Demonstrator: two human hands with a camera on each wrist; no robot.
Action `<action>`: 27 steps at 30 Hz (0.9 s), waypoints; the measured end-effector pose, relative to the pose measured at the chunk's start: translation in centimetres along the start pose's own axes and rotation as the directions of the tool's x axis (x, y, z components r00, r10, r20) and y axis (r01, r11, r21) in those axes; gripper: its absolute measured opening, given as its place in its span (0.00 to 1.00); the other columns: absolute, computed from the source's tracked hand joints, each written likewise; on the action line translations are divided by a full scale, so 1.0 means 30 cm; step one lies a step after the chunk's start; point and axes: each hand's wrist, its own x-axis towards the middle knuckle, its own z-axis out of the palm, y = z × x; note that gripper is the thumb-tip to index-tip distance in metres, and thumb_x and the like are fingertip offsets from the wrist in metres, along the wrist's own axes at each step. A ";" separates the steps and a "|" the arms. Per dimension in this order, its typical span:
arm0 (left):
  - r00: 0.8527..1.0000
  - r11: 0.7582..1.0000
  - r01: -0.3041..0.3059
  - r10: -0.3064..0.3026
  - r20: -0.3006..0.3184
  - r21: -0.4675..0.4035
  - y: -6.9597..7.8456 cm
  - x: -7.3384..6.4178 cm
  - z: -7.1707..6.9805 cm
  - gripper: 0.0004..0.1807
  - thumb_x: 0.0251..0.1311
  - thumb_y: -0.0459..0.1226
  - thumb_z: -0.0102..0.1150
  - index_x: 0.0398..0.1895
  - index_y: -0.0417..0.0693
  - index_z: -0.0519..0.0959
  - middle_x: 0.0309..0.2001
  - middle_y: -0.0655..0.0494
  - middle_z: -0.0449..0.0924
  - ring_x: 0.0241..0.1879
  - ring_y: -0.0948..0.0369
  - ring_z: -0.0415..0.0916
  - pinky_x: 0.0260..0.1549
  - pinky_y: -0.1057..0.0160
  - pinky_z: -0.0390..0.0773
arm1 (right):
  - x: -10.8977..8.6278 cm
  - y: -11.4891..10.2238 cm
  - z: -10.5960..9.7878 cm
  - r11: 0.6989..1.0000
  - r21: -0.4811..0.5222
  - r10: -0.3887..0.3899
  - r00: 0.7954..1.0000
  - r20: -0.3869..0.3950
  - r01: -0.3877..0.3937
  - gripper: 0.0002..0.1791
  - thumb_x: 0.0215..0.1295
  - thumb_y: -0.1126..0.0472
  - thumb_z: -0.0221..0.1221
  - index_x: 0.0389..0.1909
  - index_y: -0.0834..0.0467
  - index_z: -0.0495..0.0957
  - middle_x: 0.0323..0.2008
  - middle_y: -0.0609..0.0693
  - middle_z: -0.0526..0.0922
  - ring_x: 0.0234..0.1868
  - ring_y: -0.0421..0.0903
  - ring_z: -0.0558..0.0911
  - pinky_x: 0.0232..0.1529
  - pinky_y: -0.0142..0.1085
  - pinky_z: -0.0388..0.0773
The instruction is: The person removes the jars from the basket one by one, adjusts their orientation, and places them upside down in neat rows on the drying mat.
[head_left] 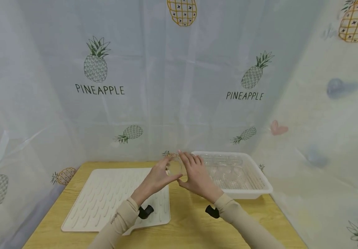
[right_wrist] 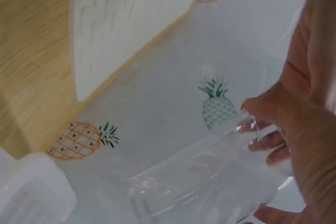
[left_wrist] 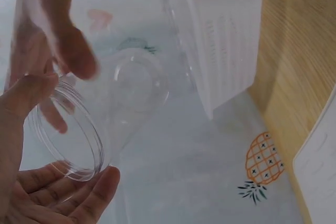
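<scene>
Between both hands is a clear plastic jar (head_left: 175, 167), raised above the table and lying on its side. Its ridged round mouth faces the palms in the left wrist view, and the jar's base (left_wrist: 137, 80) points away. My left hand (head_left: 157, 178) grips the mouth end, thumb on one side and fingers on the other. Around the opposite side curves my right hand (head_left: 194, 174); its thumb (right_wrist: 268, 103) lies at the rim in the right wrist view. That thumb is blurred in the left wrist view. No lid shows on the mouth.
Behind the right hand stands a white slotted basket (head_left: 261, 185) with several clear containers inside. A white ridged draining mat (head_left: 85, 207) lies on the left of the wooden table (head_left: 185, 228). Pineapple-print curtains (head_left: 166, 86) hang at the back and sides.
</scene>
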 end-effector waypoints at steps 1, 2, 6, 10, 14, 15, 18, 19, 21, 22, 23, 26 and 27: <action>1.000 1.000 0.010 -0.010 -0.010 0.000 -0.004 -0.002 -0.005 0.43 0.55 0.58 0.64 0.72 0.55 0.61 0.65 0.50 0.68 0.51 0.52 0.78 0.44 0.54 0.81 | -0.003 0.004 -0.002 0.996 0.078 0.047 0.999 0.010 -0.047 0.55 0.49 0.49 0.69 0.75 0.58 0.50 0.68 0.58 0.65 0.64 0.60 0.69 0.62 0.61 0.64; 1.000 1.000 0.011 -0.011 -0.023 -0.004 -0.007 -0.003 -0.010 0.43 0.55 0.58 0.65 0.71 0.54 0.62 0.64 0.50 0.70 0.50 0.52 0.78 0.43 0.54 0.81 | -0.005 0.008 -0.005 0.980 0.167 0.106 0.994 0.025 -0.109 0.52 0.53 0.52 0.66 0.75 0.58 0.50 0.69 0.59 0.63 0.66 0.60 0.66 0.63 0.61 0.63; 0.997 1.000 0.013 -0.013 -0.076 -0.003 -0.019 -0.014 -0.030 0.43 0.53 0.57 0.66 0.70 0.53 0.64 0.60 0.51 0.72 0.48 0.54 0.77 0.40 0.55 0.80 | -0.005 0.021 -0.012 0.744 0.519 0.405 0.902 0.150 -0.420 0.38 0.71 0.54 0.52 0.75 0.57 0.47 0.70 0.61 0.58 0.67 0.60 0.64 0.61 0.58 0.67; 0.993 1.000 -0.012 0.011 -0.114 -0.006 -0.026 -0.024 -0.038 0.44 0.53 0.57 0.66 0.70 0.51 0.63 0.59 0.51 0.72 0.48 0.52 0.78 0.39 0.55 0.81 | 0.005 0.034 -0.022 0.436 0.662 0.577 0.754 0.314 -0.609 0.37 0.74 0.40 0.43 0.74 0.56 0.50 0.67 0.64 0.62 0.61 0.62 0.71 0.56 0.53 0.74; 0.989 0.999 -0.037 0.034 -0.145 -0.015 -0.032 -0.032 -0.038 0.43 0.53 0.58 0.66 0.70 0.53 0.64 0.62 0.52 0.70 0.49 0.51 0.78 0.39 0.54 0.82 | 0.010 0.052 -0.017 0.286 0.649 0.587 0.664 0.462 -0.705 0.43 0.69 0.30 0.41 0.73 0.54 0.51 0.62 0.64 0.69 0.54 0.59 0.78 0.52 0.49 0.78; 0.988 0.999 -0.039 0.036 -0.153 -0.015 -0.032 -0.034 -0.037 0.43 0.53 0.58 0.66 0.70 0.54 0.64 0.62 0.52 0.70 0.49 0.51 0.78 0.39 0.54 0.82 | 0.011 0.056 -0.013 0.247 0.654 0.578 0.650 0.493 -0.715 0.44 0.68 0.29 0.41 0.73 0.55 0.51 0.61 0.64 0.70 0.52 0.58 0.80 0.51 0.48 0.80; 0.984 0.999 -0.044 0.041 -0.172 -0.016 -0.035 -0.038 -0.039 0.43 0.53 0.57 0.67 0.70 0.55 0.64 0.62 0.52 0.70 0.48 0.52 0.79 0.38 0.53 0.82 | 0.018 0.067 0.004 0.118 0.677 0.522 0.625 0.581 -0.727 0.45 0.69 0.30 0.40 0.74 0.58 0.46 0.57 0.67 0.71 0.46 0.56 0.83 0.47 0.47 0.82; 0.984 0.999 -0.047 0.044 -0.174 -0.014 -0.036 -0.039 -0.040 0.43 0.53 0.56 0.67 0.70 0.55 0.64 0.62 0.52 0.70 0.48 0.52 0.79 0.38 0.53 0.82 | 0.020 0.069 0.011 0.067 0.682 0.501 0.616 0.608 -0.728 0.46 0.70 0.31 0.40 0.75 0.58 0.44 0.56 0.68 0.71 0.44 0.56 0.84 0.46 0.47 0.82; 0.983 0.999 -0.051 0.048 -0.175 -0.014 -0.037 -0.042 -0.042 0.43 0.53 0.55 0.68 0.70 0.54 0.63 0.62 0.50 0.70 0.48 0.52 0.79 0.39 0.53 0.82 | 0.026 0.071 0.023 -0.018 0.683 0.463 0.599 0.653 -0.731 0.47 0.70 0.31 0.39 0.76 0.58 0.40 0.55 0.70 0.72 0.41 0.55 0.85 0.45 0.47 0.83; 0.984 0.998 -0.053 0.050 -0.173 -0.015 -0.037 -0.043 -0.043 0.43 0.53 0.55 0.68 0.70 0.53 0.63 0.62 0.49 0.70 0.48 0.52 0.79 0.39 0.52 0.82 | 0.028 0.072 0.029 -0.045 0.684 0.447 0.597 0.666 -0.728 0.47 0.70 0.31 0.39 0.76 0.58 0.39 0.56 0.70 0.72 0.40 0.55 0.85 0.46 0.48 0.83; 0.984 0.998 -0.054 0.050 -0.172 -0.018 -0.038 -0.045 -0.044 0.43 0.53 0.55 0.68 0.70 0.53 0.63 0.62 0.48 0.70 0.48 0.51 0.79 0.39 0.52 0.82 | 0.030 0.071 0.035 -0.069 0.684 0.439 0.594 0.674 -0.726 0.47 0.70 0.30 0.39 0.76 0.58 0.39 0.56 0.71 0.72 0.41 0.55 0.85 0.46 0.48 0.83; 0.987 0.998 -0.052 0.046 -0.157 -0.039 -0.043 -0.051 -0.047 0.43 0.54 0.54 0.68 0.71 0.51 0.62 0.62 0.45 0.70 0.49 0.49 0.79 0.41 0.49 0.82 | 0.032 0.068 0.049 -0.114 0.692 0.428 0.593 0.682 -0.713 0.47 0.69 0.30 0.41 0.74 0.60 0.45 0.57 0.70 0.72 0.45 0.59 0.83 0.50 0.50 0.80; 0.989 0.998 -0.044 0.037 -0.144 -0.044 -0.047 -0.054 -0.048 0.44 0.54 0.54 0.68 0.71 0.51 0.62 0.62 0.46 0.69 0.49 0.49 0.79 0.41 0.49 0.82 | 0.032 0.067 0.052 -0.124 0.698 0.430 0.596 0.678 -0.705 0.46 0.69 0.30 0.42 0.73 0.60 0.47 0.58 0.69 0.73 0.47 0.61 0.82 0.50 0.50 0.80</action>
